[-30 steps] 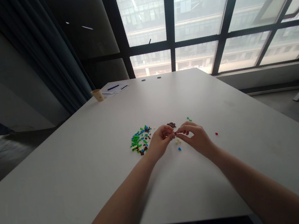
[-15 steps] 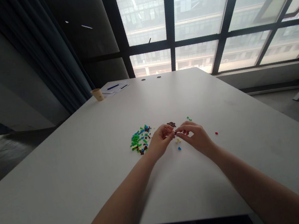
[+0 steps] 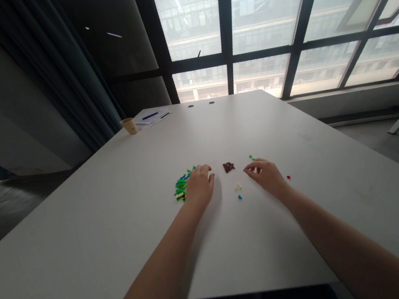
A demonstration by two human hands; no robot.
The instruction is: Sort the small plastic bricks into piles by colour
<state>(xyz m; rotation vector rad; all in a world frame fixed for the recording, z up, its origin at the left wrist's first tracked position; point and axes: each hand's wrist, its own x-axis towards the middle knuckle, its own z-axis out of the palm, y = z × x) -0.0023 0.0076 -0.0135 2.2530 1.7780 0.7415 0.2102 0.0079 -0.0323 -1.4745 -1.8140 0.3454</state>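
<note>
My left hand (image 3: pixel 200 185) hovers over or rests at the right side of a pile of small toy building bricks (image 3: pixel 180 189), mostly green with some blue and brown. Its fingers are bent, with the thumb apart, and nothing shows between them; part of the pile is hidden beneath. To the right, my right hand (image 3: pixel 264 174) pinches thumb and fingertips together. A tiny dark speck shows at the tips, too small to name. Between the hands lies a cluster of brown bricks (image 3: pixel 228 167). Nearer me are several cream bricks (image 3: pixel 238 187) and a blue brick (image 3: pixel 240 197).
Small green bricks (image 3: pixel 251 157) lie just beyond my right hand, and a red brick (image 3: pixel 288 177) sits to its right. At the far left of the white table (image 3: pixel 123 242) stand a paper cup (image 3: pixel 130 126) and papers (image 3: pixel 149 119) with pens on them.
My hands were together above the middle, fingertips meeting at a small dark piece. They have parted: the left has gone left to the brick pile, the right slightly right.
</note>
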